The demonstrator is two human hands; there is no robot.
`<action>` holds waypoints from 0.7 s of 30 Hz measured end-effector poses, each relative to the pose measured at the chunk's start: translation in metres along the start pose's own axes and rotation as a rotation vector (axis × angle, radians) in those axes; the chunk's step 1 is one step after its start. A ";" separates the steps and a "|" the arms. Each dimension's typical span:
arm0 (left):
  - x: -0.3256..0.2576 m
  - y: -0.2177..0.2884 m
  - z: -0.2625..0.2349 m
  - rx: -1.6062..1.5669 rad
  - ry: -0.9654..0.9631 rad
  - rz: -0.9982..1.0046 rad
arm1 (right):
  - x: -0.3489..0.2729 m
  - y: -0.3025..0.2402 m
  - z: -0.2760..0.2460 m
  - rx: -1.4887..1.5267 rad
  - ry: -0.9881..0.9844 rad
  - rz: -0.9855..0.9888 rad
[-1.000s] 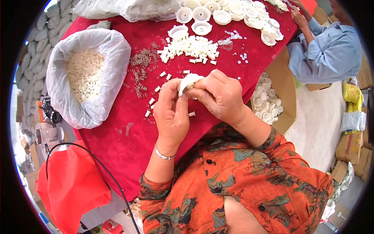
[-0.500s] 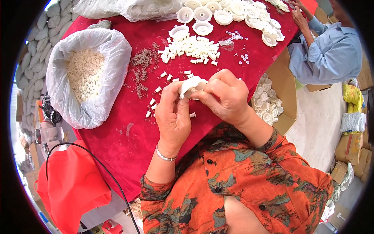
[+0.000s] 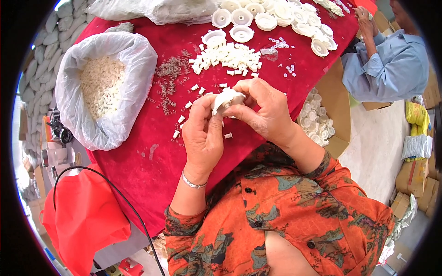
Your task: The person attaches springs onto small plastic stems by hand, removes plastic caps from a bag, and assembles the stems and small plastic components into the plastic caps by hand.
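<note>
White plastic part (image 3: 227, 99): held above the red tabletop (image 3: 152, 152), clamped between both hands. The left hand (image 3: 202, 135) is closed around its lower edge, thumb and fingers pinching it. The right hand (image 3: 262, 110) is curled over its top and right side, fingertips pressing on it.

Containers:
- Clear plastic bag (image 3: 76, 117), left on the tabletop, mouth rolled open; filled with small cream-coloured pieces (image 3: 100, 85).
- Cardboard box (image 3: 334, 108), beside the right edge of the tabletop; holds white round discs (image 3: 313, 124).

Loose items on the tabletop: a pile of small white blocks (image 3: 228, 57) just beyond the hands, a scatter of thin metal springs (image 3: 168, 73) near the bag, and a row of white round caps (image 3: 271, 14) along the far edge. A second person in a blue shirt (image 3: 384, 69) sits at the far right corner.
</note>
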State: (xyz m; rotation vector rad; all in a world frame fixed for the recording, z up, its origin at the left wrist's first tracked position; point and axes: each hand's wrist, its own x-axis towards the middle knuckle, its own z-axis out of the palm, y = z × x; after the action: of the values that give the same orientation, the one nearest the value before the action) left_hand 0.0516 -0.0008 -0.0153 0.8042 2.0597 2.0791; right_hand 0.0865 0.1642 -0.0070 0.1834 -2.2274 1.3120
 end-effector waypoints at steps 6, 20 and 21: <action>0.003 0.003 0.004 0.071 0.025 0.083 | -0.003 0.001 0.001 0.033 -0.017 0.027; 0.008 0.025 -0.005 -0.736 -0.027 -0.590 | 0.008 -0.006 -0.014 -0.271 -0.002 -0.480; 0.009 0.022 -0.007 -0.739 -0.023 -0.593 | 0.008 -0.006 -0.016 -0.284 -0.015 -0.534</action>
State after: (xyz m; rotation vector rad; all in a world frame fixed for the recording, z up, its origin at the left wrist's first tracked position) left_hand 0.0472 -0.0054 0.0082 0.0794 1.1287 2.1596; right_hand 0.0879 0.1759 0.0073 0.6301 -2.1395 0.7048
